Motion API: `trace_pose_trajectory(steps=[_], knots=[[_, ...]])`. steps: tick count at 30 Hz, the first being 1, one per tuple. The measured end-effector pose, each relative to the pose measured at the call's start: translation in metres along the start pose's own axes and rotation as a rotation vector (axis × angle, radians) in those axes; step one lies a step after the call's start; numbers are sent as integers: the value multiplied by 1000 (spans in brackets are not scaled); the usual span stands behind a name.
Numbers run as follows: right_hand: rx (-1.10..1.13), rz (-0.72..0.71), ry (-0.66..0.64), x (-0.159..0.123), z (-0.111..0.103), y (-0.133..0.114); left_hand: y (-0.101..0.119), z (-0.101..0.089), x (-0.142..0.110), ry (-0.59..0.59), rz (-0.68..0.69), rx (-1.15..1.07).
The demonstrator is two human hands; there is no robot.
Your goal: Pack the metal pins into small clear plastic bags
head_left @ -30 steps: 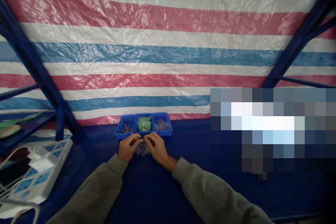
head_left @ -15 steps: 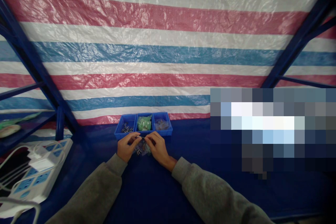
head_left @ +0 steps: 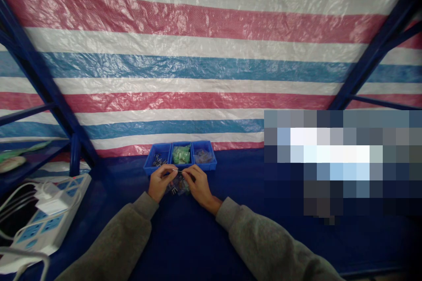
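Note:
My left hand [head_left: 160, 182] and my right hand [head_left: 197, 183] meet over the dark blue table, both pinched on the top edge of a small clear plastic bag [head_left: 178, 185] holding small parts. The bag hangs between them just in front of a blue tray [head_left: 213, 164] with three compartments. The left compartment holds dark metal pieces [head_left: 158, 160], the middle one a green bag [head_left: 181, 154], the right one a clear bag [head_left: 202, 156]. Grey sleeves cover both arms.
A white power strip [head_left: 49, 221] with cables lies at the left front. A blue rack frame [head_left: 49, 92] and a shelf stand at the left. A striped red, white and blue tarp [head_left: 198, 66] forms the back wall. A blurred patch covers the right.
The hands have drawn slightly apart, stretching the bag's top edge between them. Nothing else has moved.

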State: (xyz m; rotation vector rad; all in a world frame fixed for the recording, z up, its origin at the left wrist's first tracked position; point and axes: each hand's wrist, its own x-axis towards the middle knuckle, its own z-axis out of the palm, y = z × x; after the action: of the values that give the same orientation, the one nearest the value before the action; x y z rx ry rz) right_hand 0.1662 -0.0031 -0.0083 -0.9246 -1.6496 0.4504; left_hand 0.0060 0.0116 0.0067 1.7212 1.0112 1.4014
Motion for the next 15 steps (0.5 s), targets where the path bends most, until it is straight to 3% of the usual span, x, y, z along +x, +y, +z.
trace_pose_trajectory(steps=[7, 12, 15], knots=[[7, 16, 37, 1, 0, -1, 1, -2, -3, 58, 40, 190], [5, 15, 45, 1, 0, 0, 3, -6, -3, 47, 260, 452], [6, 19, 50, 1, 0, 0, 4, -7, -3, 41, 317, 512]])
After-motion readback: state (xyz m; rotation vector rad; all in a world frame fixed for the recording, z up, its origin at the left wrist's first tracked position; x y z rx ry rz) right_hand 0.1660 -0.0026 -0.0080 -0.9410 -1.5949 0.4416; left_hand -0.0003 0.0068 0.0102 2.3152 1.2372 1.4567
